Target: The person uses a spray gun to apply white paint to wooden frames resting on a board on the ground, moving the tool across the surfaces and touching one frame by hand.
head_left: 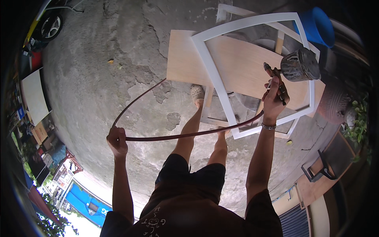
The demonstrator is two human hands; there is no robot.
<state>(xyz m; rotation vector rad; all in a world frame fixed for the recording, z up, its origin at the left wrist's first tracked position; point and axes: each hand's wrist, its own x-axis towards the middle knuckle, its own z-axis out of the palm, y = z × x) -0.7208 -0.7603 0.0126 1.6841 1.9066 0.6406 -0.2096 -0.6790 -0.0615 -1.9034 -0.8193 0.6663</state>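
My right hand (275,100) is closed round the handle of a spray gun (281,87), whose paint-smeared metal cup (301,65) sticks out to the right. A dark red hose (189,135) runs from the gun across my front to my left hand (117,141), which is wrapped round it. Beyond that hand the hose curves away and passes behind a pale wooden board (182,57). Over the board lies a white rectangular frame (216,71), with the spray gun held above its right part. How far the gun is from the frame I cannot tell.
A blue bucket (320,27) stands at the far right, near another pale frame (233,10). Plants (357,118) and a large patterned pot (333,103) are at the right edge. A wheel (51,27) shows at upper left. The concrete floor (90,79) is cracked.
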